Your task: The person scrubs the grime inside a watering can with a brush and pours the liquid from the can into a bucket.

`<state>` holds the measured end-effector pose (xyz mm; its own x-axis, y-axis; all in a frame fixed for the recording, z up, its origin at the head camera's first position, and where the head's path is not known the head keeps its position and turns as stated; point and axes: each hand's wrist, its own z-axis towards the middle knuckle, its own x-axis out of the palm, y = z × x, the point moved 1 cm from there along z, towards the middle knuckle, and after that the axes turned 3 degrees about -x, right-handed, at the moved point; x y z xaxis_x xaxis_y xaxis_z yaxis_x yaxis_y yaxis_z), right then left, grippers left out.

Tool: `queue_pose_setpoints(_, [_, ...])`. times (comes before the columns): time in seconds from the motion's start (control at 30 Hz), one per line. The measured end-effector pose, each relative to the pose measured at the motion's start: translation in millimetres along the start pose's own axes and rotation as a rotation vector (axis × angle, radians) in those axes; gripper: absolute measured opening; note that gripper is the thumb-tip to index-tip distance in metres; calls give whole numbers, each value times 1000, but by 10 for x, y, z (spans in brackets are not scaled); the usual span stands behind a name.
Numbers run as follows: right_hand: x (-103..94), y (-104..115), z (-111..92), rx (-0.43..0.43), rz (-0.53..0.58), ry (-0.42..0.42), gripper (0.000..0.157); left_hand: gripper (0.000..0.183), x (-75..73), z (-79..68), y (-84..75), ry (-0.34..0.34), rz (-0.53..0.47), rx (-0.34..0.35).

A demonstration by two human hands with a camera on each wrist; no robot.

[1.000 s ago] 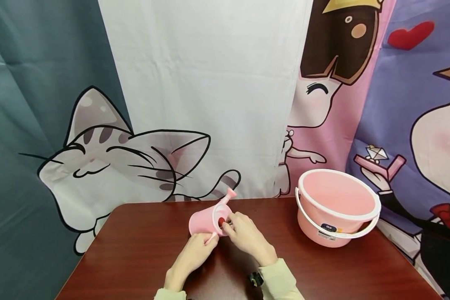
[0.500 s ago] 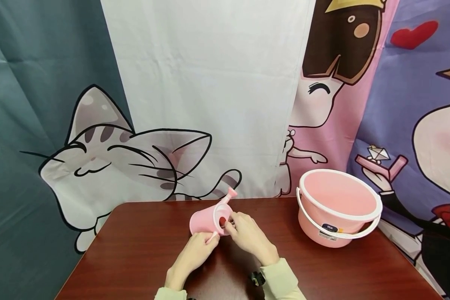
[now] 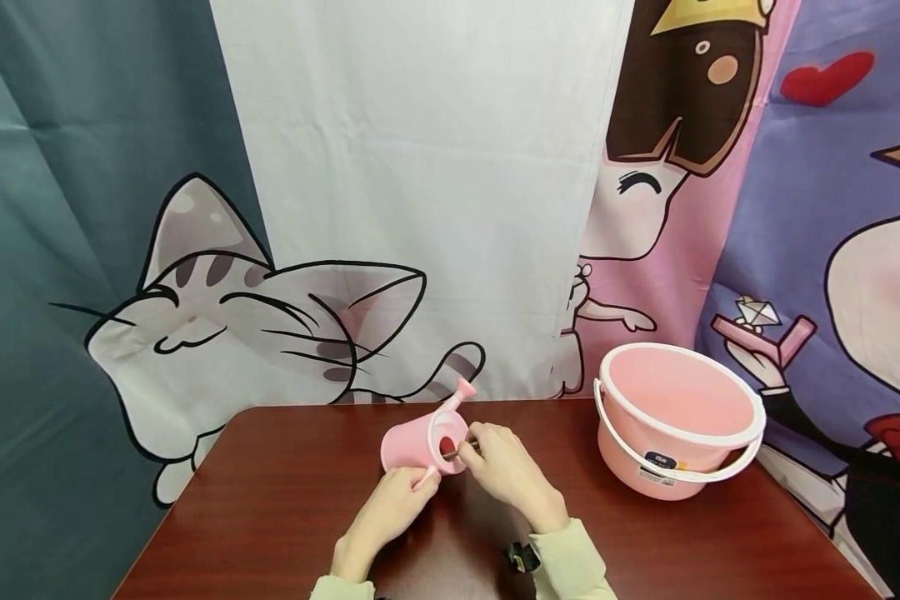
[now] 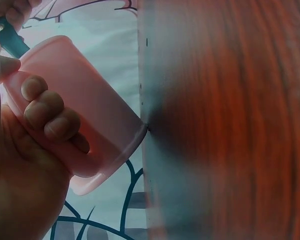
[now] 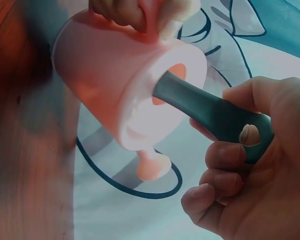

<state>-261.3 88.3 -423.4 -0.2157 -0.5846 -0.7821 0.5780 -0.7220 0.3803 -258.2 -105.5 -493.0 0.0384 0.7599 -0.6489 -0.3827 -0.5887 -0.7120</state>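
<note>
Head view shows two hands, both closed on something: the left hand (image 3: 393, 504) grips the handle of one pink watering can (image 3: 407, 446), and the right hand (image 3: 508, 468) grips one dark-handled tool (image 5: 205, 112) that reaches into the can's mouth. The can is tilted, its mouth turned toward the right hand and its one spout (image 3: 463, 390) pointing to one o'clock. Inside shows a red patch (image 3: 447, 446); whether it belongs to the tool I cannot tell. Two pale green sleeves (image 3: 567, 557) end near the wrists. At three o'clock from the can, well apart, one pink bucket (image 3: 622, 454) stands upright on the single reddish-brown, wood-grained tabletop (image 3: 270, 517). Beyond hangs printed cloth (image 3: 420, 150), with one cat (image 3: 217, 367) at ten o'clock and one red heart (image 3: 828, 79) between one and two.
</note>
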Motion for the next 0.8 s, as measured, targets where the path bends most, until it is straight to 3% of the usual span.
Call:
queue_pose_setpoints(0.4, [-105,-3,-2,10,18,-39,11,47,-13,-5,-14,28,-5,-38])
queue_pose_setpoints(0.8, [30,-25,12,-3,30,-26,13,47,-31,-2,-17,27,-16,-40])
